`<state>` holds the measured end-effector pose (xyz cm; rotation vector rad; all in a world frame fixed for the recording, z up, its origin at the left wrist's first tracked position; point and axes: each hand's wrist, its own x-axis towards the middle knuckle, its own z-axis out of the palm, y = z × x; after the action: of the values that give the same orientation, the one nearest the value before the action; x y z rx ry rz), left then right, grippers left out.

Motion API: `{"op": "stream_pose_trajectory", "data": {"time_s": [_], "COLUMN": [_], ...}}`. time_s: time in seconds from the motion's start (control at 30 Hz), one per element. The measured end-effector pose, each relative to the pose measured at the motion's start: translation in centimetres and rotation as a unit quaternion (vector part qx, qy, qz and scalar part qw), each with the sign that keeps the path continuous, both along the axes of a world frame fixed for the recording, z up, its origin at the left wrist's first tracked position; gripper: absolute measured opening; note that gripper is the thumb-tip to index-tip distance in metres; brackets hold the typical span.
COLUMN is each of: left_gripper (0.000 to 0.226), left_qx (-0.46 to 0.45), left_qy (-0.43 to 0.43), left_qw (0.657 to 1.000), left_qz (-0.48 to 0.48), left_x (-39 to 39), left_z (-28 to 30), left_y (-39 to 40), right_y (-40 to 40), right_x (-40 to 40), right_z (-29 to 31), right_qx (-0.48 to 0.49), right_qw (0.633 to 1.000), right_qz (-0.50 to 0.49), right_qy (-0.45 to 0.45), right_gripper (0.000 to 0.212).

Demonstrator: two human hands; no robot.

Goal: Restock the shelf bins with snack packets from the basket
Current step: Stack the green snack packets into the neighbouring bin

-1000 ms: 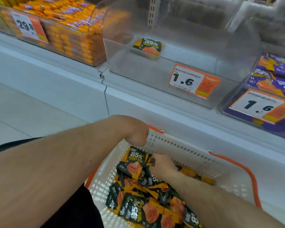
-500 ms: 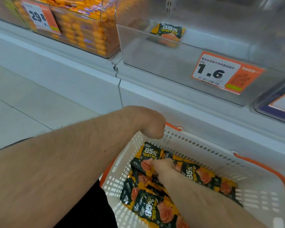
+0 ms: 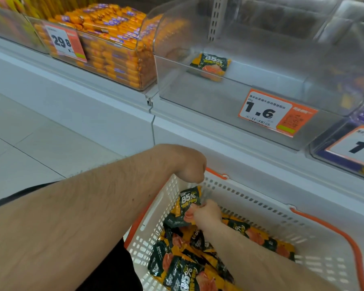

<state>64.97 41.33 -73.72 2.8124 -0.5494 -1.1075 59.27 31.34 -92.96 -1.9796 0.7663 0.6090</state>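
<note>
Packet (image 3: 188, 203) pinched by right hand (image 3: 207, 215); left hand (image 3: 190, 169) grips basket (image 3: 261, 208).

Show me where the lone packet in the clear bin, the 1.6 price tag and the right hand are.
lone packet (image 3: 211, 65), head view, printed front.
1.6 price tag (image 3: 263, 112), head view, white part.
right hand (image 3: 207, 215), head view, back of hand.

White basket (image 3: 261, 208) with orange handles below the shelf, right hand (image 3: 207, 215) inside it pinching one black-and-orange snack packet (image 3: 188, 203) above the packet pile (image 3: 189, 263), left hand (image 3: 190, 169) at basket's far left corner rim, grip unclear, clear shelf bin (image 3: 229, 101) holding one packet (image 3: 211, 65) near its back wall, price tag (image 3: 275, 113) reading 1.6 on bin front
</note>
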Motion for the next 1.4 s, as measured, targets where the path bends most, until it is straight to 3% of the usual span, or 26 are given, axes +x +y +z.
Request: {"op": "stream_pose_trajectory", "data": {"time_s": [0.17, 0.23, 0.33, 0.43, 0.53, 0.67, 0.73, 0.77, 0.83, 0.9, 0.97, 1.03, 1.23, 1.33, 1.4], "left_gripper": [0.024, 0.031, 0.045, 0.032, 0.014, 0.010, 0.017, 0.020, 0.022, 0.046, 0.064, 0.064, 0.060, 0.060, 0.060], "left_qx": [-0.013, -0.013, -0.023, -0.101, -0.297, -0.513, -0.557, -0.545, -0.456, -0.311, -0.216, -0.179, -0.197, -0.185, -0.179], "left_qy": [-0.039, -0.060, -0.091, -0.107, -0.097, -0.141, -0.212, -0.281, -0.457, -0.569, -0.564, -0.515, -0.502, -0.508, -0.514], "left_qw": [0.999, 0.996, 0.991, 0.978, 0.914, 0.765, 0.698, 0.683, 0.685, 0.716, 0.762, 0.802, 0.799, 0.797, 0.795], "left_qz": [0.032, 0.059, 0.097, 0.147, 0.260, 0.364, 0.397, 0.395, 0.340, 0.258, 0.235, 0.244, 0.268, 0.270, 0.270], "left_x": [0.3, 0.4, 0.7, 1.1, 1.2, 1.7, 2.9, 3.9, 5.6, 7.1, 7.8, 7.6, 7.2, 7.4, 7.5], "left_z": [1.3, 2.5, 4.5, 6.4, 7.9, 9.9, 10.8, 10.9, 10.5, 9.1, 7.4, 6.4, 6.3, 6.0, 5.9], "left_y": [2.1, 2.9, 3.9, 4.7, 4.9, 3.8, 3.3, 3.3, 3.7, 4.2, 3.9, 3.4, 2.6, 2.3, 2.4], "right_y": [-3.4, -4.7, -5.1, -5.1, -5.1, -5.3, -5.6, -5.8, -6.3, -6.5, -6.5, -6.7, -7.7, -7.3, -7.0], "right_x": [0.0, 0.1, 0.7, 1.2, 1.5, 1.8, 2.7, 3.5, 5.7, 8.1, 11.4, 15.3, 23.1, 24.1, 24.1], "right_z": [6.4, 9.3, 13.5, 17.7, 21.2, 26.3, 28.5, 29.7, 31.7, 33.6, 34.0, 32.7, 28.1, 27.2, 27.0], "right_qx": [-0.002, -0.007, 0.018, 0.062, 0.111, 0.198, 0.217, 0.209, 0.162, 0.104, 0.052, -0.008, -0.144, -0.224, -0.316], "right_qw": [0.974, 0.953, 0.945, 0.935, 0.918, 0.898, 0.891, 0.891, 0.892, 0.900, 0.920, 0.942, 0.959, 0.932, 0.889], "right_qz": [0.182, 0.231, 0.225, 0.186, 0.164, 0.153, 0.121, 0.090, 0.038, 0.034, 0.049, 0.062, 0.155, 0.243, 0.303], "right_qy": [-0.135, -0.195, -0.237, -0.297, -0.343, -0.363, -0.380, -0.393, -0.421, -0.422, -0.385, -0.331, -0.187, -0.148, -0.132], "right_gripper": [0.028, 0.028, 0.031, 0.037, 0.038, 0.041, 0.041, 0.040, 0.036, 0.025, 0.020, 0.017, 0.016, 0.024, 0.029]}}
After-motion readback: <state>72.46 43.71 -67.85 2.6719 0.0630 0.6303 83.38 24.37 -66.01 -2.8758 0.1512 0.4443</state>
